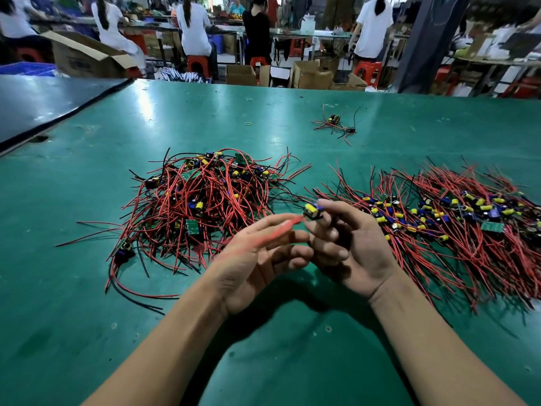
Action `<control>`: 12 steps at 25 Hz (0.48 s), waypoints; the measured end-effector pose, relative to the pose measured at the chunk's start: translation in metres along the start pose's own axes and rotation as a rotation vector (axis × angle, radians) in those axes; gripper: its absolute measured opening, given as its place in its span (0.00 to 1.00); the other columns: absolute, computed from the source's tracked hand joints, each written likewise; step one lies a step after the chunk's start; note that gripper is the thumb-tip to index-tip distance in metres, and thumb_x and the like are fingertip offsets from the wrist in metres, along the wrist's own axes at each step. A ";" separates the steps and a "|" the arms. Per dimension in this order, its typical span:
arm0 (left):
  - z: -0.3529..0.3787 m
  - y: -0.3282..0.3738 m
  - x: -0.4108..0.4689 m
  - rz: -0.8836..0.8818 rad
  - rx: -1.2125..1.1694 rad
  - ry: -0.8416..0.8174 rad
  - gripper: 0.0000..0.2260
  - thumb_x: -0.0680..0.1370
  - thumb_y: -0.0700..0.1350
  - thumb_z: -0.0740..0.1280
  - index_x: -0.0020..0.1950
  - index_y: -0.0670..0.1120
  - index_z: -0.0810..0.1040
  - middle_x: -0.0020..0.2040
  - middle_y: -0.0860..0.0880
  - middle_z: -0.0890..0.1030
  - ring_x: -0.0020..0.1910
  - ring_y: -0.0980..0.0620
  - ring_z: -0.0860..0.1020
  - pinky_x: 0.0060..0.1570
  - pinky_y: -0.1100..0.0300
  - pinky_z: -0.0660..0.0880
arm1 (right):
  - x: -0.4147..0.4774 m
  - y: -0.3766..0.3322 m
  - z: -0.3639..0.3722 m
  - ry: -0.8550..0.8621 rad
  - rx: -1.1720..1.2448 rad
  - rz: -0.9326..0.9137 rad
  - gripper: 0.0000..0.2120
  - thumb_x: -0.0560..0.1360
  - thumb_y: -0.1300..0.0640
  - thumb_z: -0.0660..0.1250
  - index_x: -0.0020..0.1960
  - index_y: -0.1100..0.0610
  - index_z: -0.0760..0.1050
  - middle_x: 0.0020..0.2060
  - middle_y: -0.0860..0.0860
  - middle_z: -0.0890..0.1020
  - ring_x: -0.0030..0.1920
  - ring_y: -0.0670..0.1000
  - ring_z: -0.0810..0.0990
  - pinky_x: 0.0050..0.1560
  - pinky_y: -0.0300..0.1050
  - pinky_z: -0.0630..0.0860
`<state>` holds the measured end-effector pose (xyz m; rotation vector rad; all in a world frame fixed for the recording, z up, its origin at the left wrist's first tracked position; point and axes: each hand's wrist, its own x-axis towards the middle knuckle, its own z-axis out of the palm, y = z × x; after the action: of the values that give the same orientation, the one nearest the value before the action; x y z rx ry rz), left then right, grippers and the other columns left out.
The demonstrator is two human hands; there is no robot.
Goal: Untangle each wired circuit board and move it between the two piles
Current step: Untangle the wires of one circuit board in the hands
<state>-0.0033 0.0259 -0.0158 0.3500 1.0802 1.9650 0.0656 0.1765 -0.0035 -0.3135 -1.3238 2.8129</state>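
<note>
Wired circuit boards lie in two heaps on the broad green work mat (278, 341), and how those heaps look is the best gauge of progress. Widest is the right-hand spread of red-and-black-wired boards (456, 230). Its leads run roughly parallel toward the near edge, and the yellow and blue parts sit in a band along its middle. It looks like the sorted side, and it seems to hold the greater share. Next comes the left-hand tangled mound of red and black wires (199, 200), its boards buried in loops that cross every way. I judge this to be the stock not yet worked, and it is sizeable, so many boards appear to be left.

Between the heaps, raised above the mat, are the two hands. The left hand (257, 259) has its fingers stretched out and loose, gripping nothing I can make out. The right hand (351, 247) pinches a small circuit board with a yellow coil (312, 211) between thumb and fingertips. That board hangs clear of both heaps, nearer the edge of the right one — freed, by the look of it, and due to be laid down.

Far back lies a small knot of boards with red and black leads (333, 124), well apart from both heaps; what it is for I cannot tell. A blurred red wire (275, 232) runs from the held board across the left fingers. Smallest, a yellow rubber band (248, 123) lies on the mat to the left of that knot
</note>
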 end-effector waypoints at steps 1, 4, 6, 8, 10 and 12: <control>0.001 -0.001 0.000 -0.042 0.012 -0.024 0.10 0.74 0.47 0.68 0.50 0.43 0.82 0.40 0.45 0.83 0.34 0.50 0.82 0.36 0.60 0.81 | -0.001 0.000 -0.001 0.013 -0.048 0.038 0.13 0.68 0.51 0.69 0.27 0.53 0.74 0.22 0.45 0.66 0.16 0.43 0.60 0.19 0.34 0.52; 0.002 -0.004 -0.001 -0.091 0.068 -0.059 0.16 0.73 0.53 0.68 0.49 0.41 0.82 0.37 0.45 0.83 0.32 0.51 0.82 0.35 0.59 0.81 | -0.001 0.003 -0.004 0.011 -0.250 0.121 0.13 0.66 0.52 0.73 0.27 0.53 0.74 0.22 0.47 0.68 0.19 0.44 0.63 0.25 0.36 0.49; 0.002 -0.007 -0.001 -0.063 0.107 -0.056 0.15 0.71 0.50 0.71 0.50 0.40 0.79 0.39 0.43 0.83 0.33 0.49 0.83 0.37 0.57 0.82 | 0.000 0.009 -0.005 -0.011 -0.342 0.115 0.13 0.70 0.51 0.71 0.29 0.52 0.77 0.23 0.47 0.72 0.21 0.44 0.67 0.29 0.36 0.52; 0.000 -0.009 0.000 -0.046 0.133 -0.012 0.14 0.69 0.46 0.73 0.50 0.41 0.76 0.40 0.41 0.83 0.34 0.47 0.83 0.38 0.56 0.82 | 0.002 0.013 -0.007 0.049 -0.360 0.062 0.12 0.73 0.52 0.72 0.32 0.52 0.76 0.26 0.49 0.74 0.22 0.45 0.69 0.24 0.36 0.64; -0.002 -0.010 0.002 -0.017 0.183 0.045 0.10 0.68 0.44 0.74 0.44 0.43 0.76 0.38 0.42 0.83 0.32 0.46 0.83 0.34 0.58 0.81 | 0.005 0.015 -0.010 0.114 -0.409 -0.012 0.12 0.73 0.53 0.75 0.35 0.52 0.75 0.30 0.54 0.73 0.26 0.49 0.68 0.26 0.39 0.67; -0.002 -0.012 0.002 0.017 0.272 0.091 0.08 0.69 0.42 0.74 0.42 0.43 0.77 0.36 0.43 0.82 0.29 0.48 0.81 0.29 0.60 0.79 | 0.009 0.015 -0.014 0.186 -0.577 -0.103 0.11 0.74 0.55 0.75 0.36 0.55 0.77 0.32 0.57 0.71 0.28 0.50 0.67 0.28 0.40 0.64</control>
<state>0.0001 0.0296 -0.0267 0.4194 1.4129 1.8655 0.0607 0.1781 -0.0251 -0.4799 -2.0046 2.1987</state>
